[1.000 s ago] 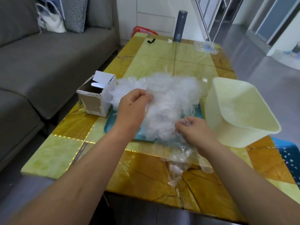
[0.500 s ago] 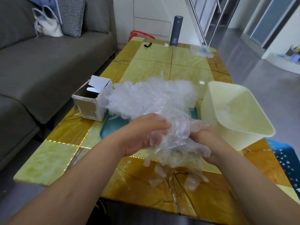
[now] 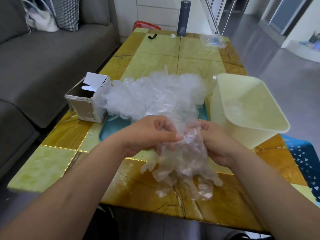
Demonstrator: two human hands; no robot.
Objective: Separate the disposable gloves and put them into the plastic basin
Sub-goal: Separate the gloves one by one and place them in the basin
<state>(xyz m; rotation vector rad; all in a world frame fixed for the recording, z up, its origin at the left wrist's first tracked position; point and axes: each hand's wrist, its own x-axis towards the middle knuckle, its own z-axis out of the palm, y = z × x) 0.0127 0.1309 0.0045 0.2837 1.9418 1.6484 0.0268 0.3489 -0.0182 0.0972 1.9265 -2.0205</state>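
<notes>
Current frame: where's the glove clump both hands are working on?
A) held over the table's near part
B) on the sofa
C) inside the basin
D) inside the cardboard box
A: the left hand and right hand pinch the glove clump, which hangs over the table, outside the basin.

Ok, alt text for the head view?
The left hand and right hand pinch a clump of clear disposable gloves above a yellow table. Behind it a larger glove pile lies on a teal tray, between an open cardboard box and a plastic basin.
</notes>
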